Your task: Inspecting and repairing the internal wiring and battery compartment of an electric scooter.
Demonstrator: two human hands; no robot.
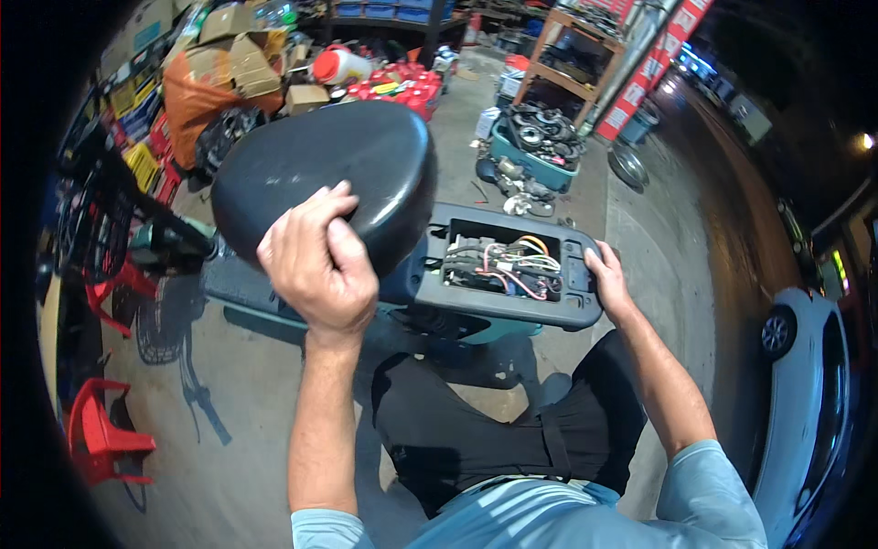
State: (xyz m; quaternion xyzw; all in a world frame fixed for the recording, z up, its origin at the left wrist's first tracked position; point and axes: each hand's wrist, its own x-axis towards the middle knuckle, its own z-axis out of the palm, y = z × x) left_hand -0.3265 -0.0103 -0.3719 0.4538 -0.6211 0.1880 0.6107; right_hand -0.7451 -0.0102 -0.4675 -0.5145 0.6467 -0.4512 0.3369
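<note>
A padded black scooter seat [274, 165] is raised and tilted on the left, above a scooter's dark footboard. My left hand [320, 261] is at its near side, fingers loosely bent and the thumb apart from them; whether the palm presses on the seat is hidden. To the right, a grey plastic seat base [448, 300] has an open compartment full of bundled wires [508, 265], some pink, orange and white. My right hand [608, 279] grips the rounded right end of that base, thumb near its upper face and fingers partly hidden behind the edge.
Red plastic chairs [105, 430] stand at the left. Behind the scooter are a teal bin [540, 165] of metal parts, loose parts on the floor, and heaped boxes [242, 69]. A wooden shelf [567, 64] stands farther back. A pale car [805, 384] is on the right.
</note>
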